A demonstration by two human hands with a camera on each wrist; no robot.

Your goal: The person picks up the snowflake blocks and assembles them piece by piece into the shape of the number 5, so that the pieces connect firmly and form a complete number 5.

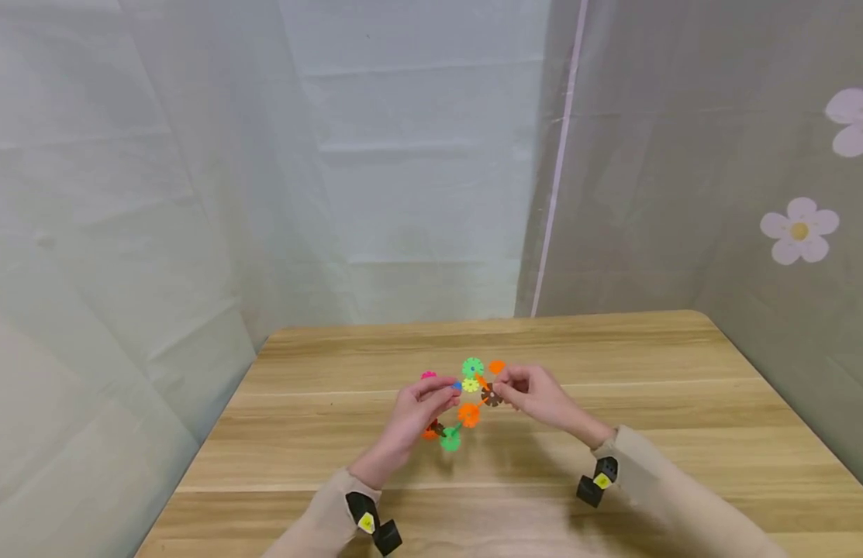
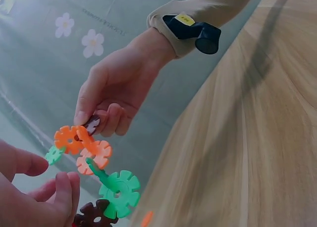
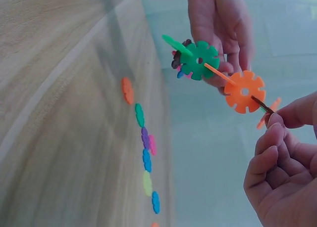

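Note:
A chain of notched plastic interlocking discs, one of them an orange disc point(image 1: 469, 415), hangs between both hands above the table. My right hand point(image 1: 537, 397) pinches a brown disc point(image 1: 491, 395) of the chain between thumb and forefinger. At the chain's other side my left hand point(image 1: 419, 413) curls its fingers in a pinch, with a blue piece point(image 1: 457, 385) at the fingertips; its join to the chain is hidden. A green disc point(image 2: 120, 193) and a dark brown disc point(image 2: 94, 215) hang beside the left fingers in the left wrist view.
Loose discs lie in a row on the wooden table point(image 1: 264, 449), among them an orange disc point(image 3: 127, 90), a purple disc point(image 3: 144, 138) and a yellow disc point(image 3: 147, 183). Pale curtains point(image 1: 417, 170) hang behind the table.

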